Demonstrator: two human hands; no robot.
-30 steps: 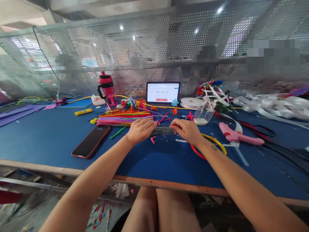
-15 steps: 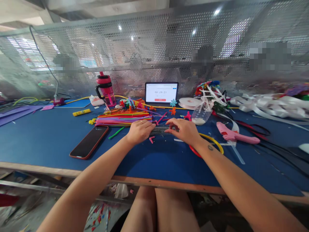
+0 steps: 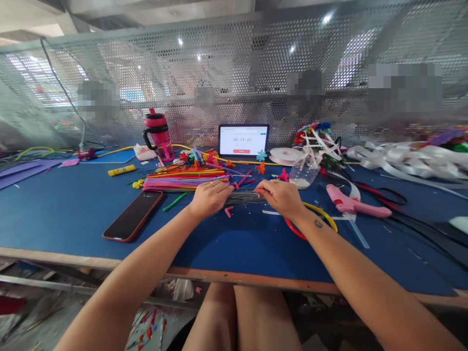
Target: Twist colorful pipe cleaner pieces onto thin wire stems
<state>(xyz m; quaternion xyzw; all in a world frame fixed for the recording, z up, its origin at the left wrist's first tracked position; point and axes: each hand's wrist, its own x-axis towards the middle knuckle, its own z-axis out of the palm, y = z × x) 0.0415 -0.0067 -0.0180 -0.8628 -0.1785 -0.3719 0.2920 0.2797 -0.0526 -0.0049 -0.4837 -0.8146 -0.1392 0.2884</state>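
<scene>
In the head view my left hand (image 3: pixel 211 199) is closed, knuckles up, at the left end of a bundle of thin dark wires (image 3: pixel 244 197) on the blue table. Whatever its fingertips grip is hidden. My right hand (image 3: pixel 281 196) pinches thumb and finger together over the bundle's right end; I cannot make out what is between them. A bent pink pipe-cleaner piece (image 3: pixel 228 211) lies just below the wires. Behind my left hand is a stack of colourful pipe cleaners (image 3: pixel 185 181). Yellow and red rings (image 3: pixel 321 214) lie partly under my right wrist.
A phone (image 3: pixel 133 215) lies left, a pink glue gun (image 3: pixel 354 202) with its cord right. Farther back stand a pink bottle (image 3: pixel 159 136), a tablet with a timer (image 3: pixel 243 140), a ribbon spool (image 3: pixel 285 155) and a clear plastic cup (image 3: pixel 303 173). White ribbon (image 3: pixel 398 163) is heaped at right.
My right thumb and finger, apart before, have closed into a pinch. My left hand has stayed nearly in place, its fingers curled a little more. The view has shifted slightly.
</scene>
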